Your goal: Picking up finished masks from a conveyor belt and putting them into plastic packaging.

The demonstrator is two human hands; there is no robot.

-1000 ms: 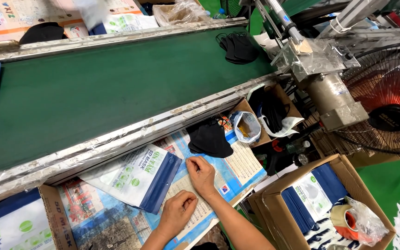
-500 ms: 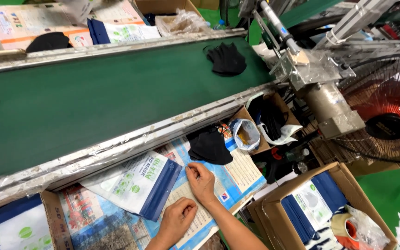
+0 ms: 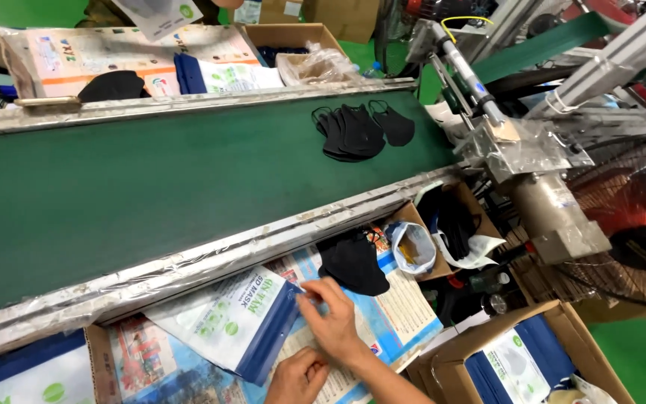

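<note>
My right hand (image 3: 336,323) pinches the pouch (image 3: 235,316) edge; left hand (image 3: 298,376), curled and empty, rests just below. I'd grip firmly, avoiding the black masks (image 3: 353,262) beside.

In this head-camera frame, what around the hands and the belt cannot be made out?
- Left hand: cut off by the bottom edge; any hold unclear.
- Right hand: its fingertips meet the white and blue pouch; whether they pinch it is unclear.
- Black masks on the belt: overlapped, count unclear.
- Open box contents: dark, shadowed.
</note>
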